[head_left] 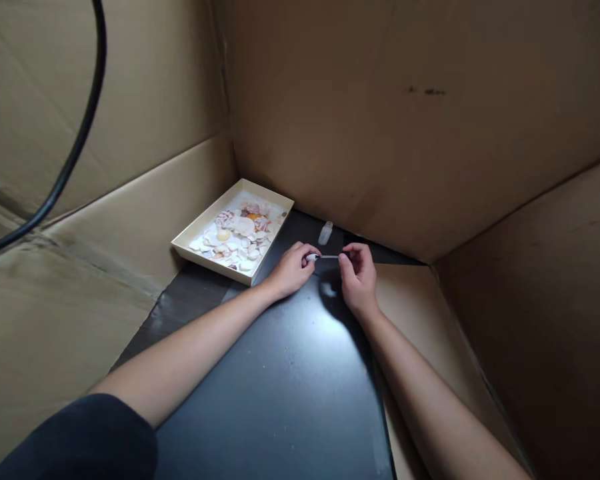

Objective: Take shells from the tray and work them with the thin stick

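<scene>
My left hand (293, 268) and right hand (359, 275) pinch a thin strip (329, 257), probably light, best held at both ends.

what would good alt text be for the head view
A person's left hand pinches a small white item, a thin strip spanning to the right hand, above a dark board. A tray of shells and a small bottle lie nearby.

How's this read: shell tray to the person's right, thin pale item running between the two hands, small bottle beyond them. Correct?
Not quite: the head view shows the shell tray to the person's left. The thin pale item runs between the left hand and right hand, small bottle beyond them.
</scene>
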Demonstrator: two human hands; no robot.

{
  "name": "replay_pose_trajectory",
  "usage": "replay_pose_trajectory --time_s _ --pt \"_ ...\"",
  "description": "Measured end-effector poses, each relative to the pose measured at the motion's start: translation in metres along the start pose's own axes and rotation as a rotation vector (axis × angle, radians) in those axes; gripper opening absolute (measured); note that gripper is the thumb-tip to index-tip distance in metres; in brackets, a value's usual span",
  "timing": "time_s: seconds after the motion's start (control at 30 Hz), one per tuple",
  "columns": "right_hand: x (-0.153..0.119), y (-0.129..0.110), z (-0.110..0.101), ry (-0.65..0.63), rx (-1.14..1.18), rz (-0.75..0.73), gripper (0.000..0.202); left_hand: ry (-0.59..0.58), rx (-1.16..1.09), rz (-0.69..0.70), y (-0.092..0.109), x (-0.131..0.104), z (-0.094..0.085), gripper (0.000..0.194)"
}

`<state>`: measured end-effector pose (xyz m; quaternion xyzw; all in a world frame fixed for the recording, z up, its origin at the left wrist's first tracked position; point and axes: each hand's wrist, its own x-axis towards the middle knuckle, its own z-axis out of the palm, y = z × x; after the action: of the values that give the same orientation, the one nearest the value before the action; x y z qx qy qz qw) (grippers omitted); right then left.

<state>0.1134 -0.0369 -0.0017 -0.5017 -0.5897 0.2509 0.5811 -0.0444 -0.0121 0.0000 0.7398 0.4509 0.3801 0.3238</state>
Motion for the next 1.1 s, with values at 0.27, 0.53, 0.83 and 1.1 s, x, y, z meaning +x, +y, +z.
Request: replay_pose_trajectory --time_s 0.27,0.53,0.83,1.1 --pt "-0.0004 -0.0039 -0.003 0.0 -0.037 -0.049 0.015 -0.024 0.076 0.011 -0.0004 0.0 0.0012 0.018" --pt "-0.0013 -0.0061 -0.0049 -0.012 -0.046 -0.102 0.012 -0.078 0.0 0.027 -0.0021 0.0003 0.0028 0.017" --pt "-0.0015 -0.0059 -0.0043 -0.036 -0.039 -0.115 0.013 -0.032 -0.057 -0.006 0.0043 -0.0038 0.0033 0.016" --pt "-0.0009 -0.0073 -0.0057 -0.018 -0.082 -0.104 0.011 -0.054 -0.06 0.0 0.0039 -0.0039 0.0029 0.012"
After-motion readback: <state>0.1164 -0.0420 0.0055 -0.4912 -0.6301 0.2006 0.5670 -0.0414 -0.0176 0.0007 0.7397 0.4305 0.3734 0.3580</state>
